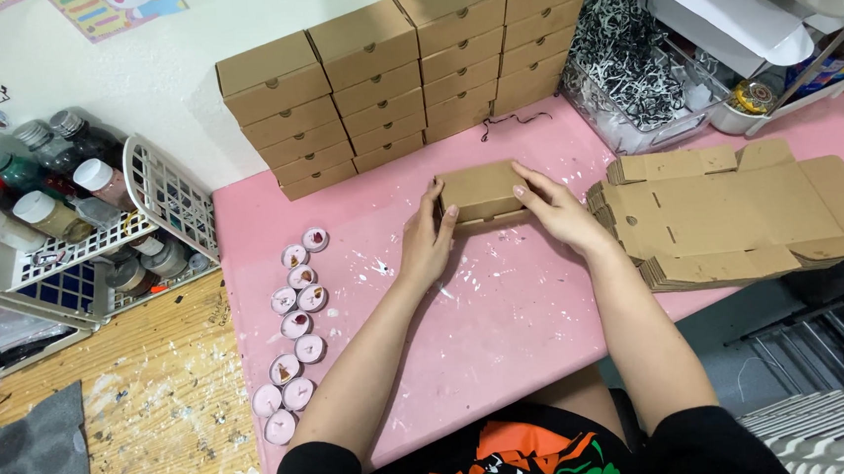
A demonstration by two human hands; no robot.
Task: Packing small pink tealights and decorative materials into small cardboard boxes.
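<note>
While both hands press against its ends, the small cardboard box (479, 192) sits closed on the pink mat (507, 320), near the mat's far middle. The left hand (429, 241) grips the box's left end, fingers curled over the top edge and thumb against the side. The right hand (557, 208) grasps the right end, fingers laid across the top corner and palm resting on the mat beside it. The box is thus clamped between the two hands.

Beyond the box, against the wall, stands a stack of finished boxes (401, 75) in four columns, well apart from the hands. Just beside the right hand lies a pile of flat box blanks (728, 221), unfolded, with its outer end overhanging the right edge of the mat. A clear bin of black-and-white paper shreds (627, 54) stands behind that pile.

Left of the left forearm, a loose line of small round candles (295, 325) in pale cups runs along the mat's left edge. Further left, a white wire basket (76, 251) holds paint bottles (42, 184) and rests on a paint-spattered wooden table (157, 414).
</note>
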